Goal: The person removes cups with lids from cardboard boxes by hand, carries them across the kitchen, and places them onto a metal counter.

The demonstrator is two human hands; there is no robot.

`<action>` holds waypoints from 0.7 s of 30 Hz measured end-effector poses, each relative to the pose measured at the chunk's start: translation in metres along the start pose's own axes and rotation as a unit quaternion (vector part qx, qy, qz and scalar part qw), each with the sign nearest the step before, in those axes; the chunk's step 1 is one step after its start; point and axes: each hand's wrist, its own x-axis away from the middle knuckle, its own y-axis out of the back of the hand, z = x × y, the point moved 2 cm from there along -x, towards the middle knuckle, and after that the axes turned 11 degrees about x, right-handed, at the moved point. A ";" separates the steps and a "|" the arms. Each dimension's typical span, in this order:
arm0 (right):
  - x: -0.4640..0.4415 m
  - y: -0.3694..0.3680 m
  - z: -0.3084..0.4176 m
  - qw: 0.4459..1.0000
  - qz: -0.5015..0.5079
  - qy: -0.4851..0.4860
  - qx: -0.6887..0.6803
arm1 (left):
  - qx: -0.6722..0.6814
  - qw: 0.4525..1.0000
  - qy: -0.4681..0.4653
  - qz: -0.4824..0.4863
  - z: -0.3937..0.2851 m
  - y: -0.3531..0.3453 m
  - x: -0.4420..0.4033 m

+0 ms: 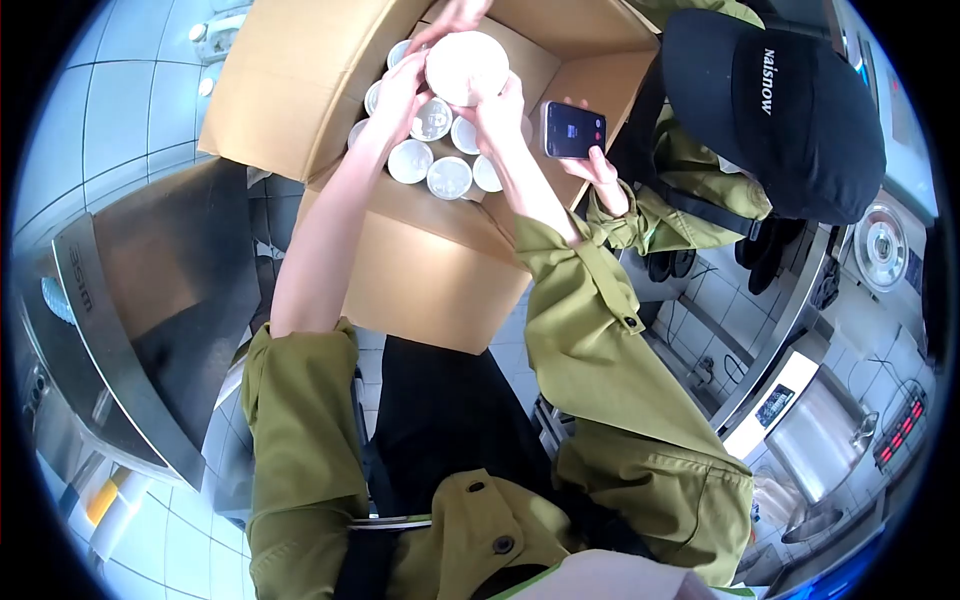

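A round white lidded tub (467, 66) is held over an open cardboard box (425, 265), between my two hands. My left hand (402, 95) curls against its left edge, and my right hand (498, 108) grips it from the lower right with the thumb on top. Below them, inside the box, several cups with pale translucent lids stand close together, among them one cup (450, 178) near the front and another cup (410, 160) beside it. Another person's hand (452, 22) reaches in at the top, close to the tub.
At the right, a person in a black cap (790, 110) leans in, with a phone (574, 130) in one hand beside the box. A steel appliance (130, 330) stands on the left. A scale (885, 245) and a metal pot (818, 435) are at the right.
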 end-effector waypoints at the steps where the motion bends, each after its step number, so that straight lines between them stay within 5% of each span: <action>1: -0.001 -0.002 0.004 1.000 -0.003 -0.001 0.002 | 0.014 1.000 -0.016 -0.008 0.001 -0.005 -0.002; 10: -0.025 -0.009 0.012 0.996 -0.004 -0.006 0.090 | -0.025 0.994 -0.094 -0.043 0.029 -0.008 -0.014; 14: -0.067 -0.005 -0.017 1.000 0.010 -0.015 -0.003 | -0.099 0.985 -0.111 -0.088 0.033 0.001 -0.037; 16: -0.105 0.004 -0.056 0.998 -0.015 -0.046 -0.038 | -0.131 0.968 -0.102 -0.190 0.026 -0.008 -0.010; 21: -0.080 -0.009 -0.047 0.991 -0.055 -0.076 -0.099 | -0.082 0.980 -0.138 -0.116 0.028 0.007 0.122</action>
